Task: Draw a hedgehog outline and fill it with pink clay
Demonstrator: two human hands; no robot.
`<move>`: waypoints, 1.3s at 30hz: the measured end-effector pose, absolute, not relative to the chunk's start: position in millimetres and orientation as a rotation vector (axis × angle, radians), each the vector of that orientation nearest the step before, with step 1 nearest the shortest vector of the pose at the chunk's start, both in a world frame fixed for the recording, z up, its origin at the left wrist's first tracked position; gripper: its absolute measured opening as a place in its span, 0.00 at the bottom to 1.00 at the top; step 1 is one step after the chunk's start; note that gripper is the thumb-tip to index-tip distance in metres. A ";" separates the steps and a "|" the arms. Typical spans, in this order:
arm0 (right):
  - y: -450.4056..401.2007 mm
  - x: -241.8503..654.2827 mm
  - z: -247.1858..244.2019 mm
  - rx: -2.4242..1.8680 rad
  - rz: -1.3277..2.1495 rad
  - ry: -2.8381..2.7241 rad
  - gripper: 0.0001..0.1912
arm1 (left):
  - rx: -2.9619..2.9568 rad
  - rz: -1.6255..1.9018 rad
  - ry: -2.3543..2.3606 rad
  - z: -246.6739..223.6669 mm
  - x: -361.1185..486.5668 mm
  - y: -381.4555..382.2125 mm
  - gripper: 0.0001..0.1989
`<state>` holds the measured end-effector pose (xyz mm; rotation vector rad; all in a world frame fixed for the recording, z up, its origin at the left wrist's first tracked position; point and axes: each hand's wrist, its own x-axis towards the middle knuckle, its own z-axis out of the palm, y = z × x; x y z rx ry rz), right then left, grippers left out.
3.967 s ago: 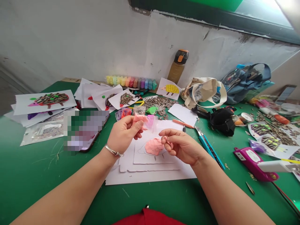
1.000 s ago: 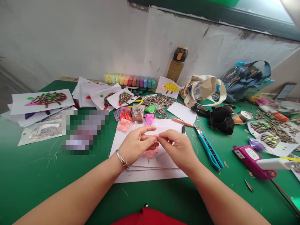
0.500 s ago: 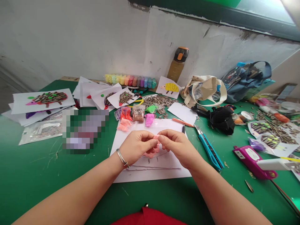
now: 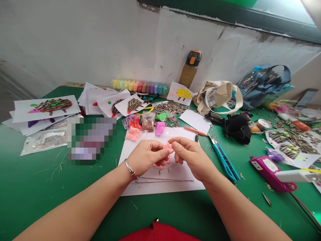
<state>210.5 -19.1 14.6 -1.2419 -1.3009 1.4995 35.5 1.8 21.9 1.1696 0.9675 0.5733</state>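
Note:
A small flattened piece of pink modelling clay (image 4: 168, 146) is pinched between my two hands above the paper. My left hand (image 4: 149, 155) closes thumb and forefinger on its left side. My right hand (image 4: 189, 154) has thumb and forefinger together at its right edge. Beneath them, more pink clay with a scalloped edge (image 4: 162, 164) lies on a white sheet (image 4: 175, 175) with pencil lines, partly hidden by my fingers. Just beyond my hands are a pink clay lump (image 4: 133, 134), a brown clay packet (image 4: 148, 121), purple clay (image 4: 159, 128) and green clay (image 4: 162, 116).
On the right lie a blue utility knife (image 4: 224, 159), an orange pen (image 4: 195, 131) and a magenta glue gun (image 4: 273, 172). Sunflower seeds (image 4: 172, 108) are heaped behind the clay. Hedgehog pictures (image 4: 46, 107) are stacked left. A bottle (image 4: 190, 68) and a cloth bag (image 4: 220, 95) stand at the back.
The pink clay between my fingers shows more, spread a little wider and flatter. My right fingertips have shifted slightly apart from my left ones.

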 end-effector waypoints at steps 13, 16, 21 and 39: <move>-18.6 217.7 18.3 -1.281 1.479 -1.366 0.15 | 1.133 0.533 0.923 11.9 31.2 6.2 0.26; -18.4 217.9 15.9 -1.228 1.563 -1.335 0.18 | 1.134 0.568 0.918 12.0 32.1 6.3 0.24; -18.0 215.2 11.9 -1.230 1.633 -1.279 0.18 | 1.170 0.637 0.943 15.6 33.4 5.8 0.22; -17.2 217.3 17.1 -1.251 1.478 -1.391 0.15 | 1.192 0.641 0.982 19.6 35.4 3.3 0.21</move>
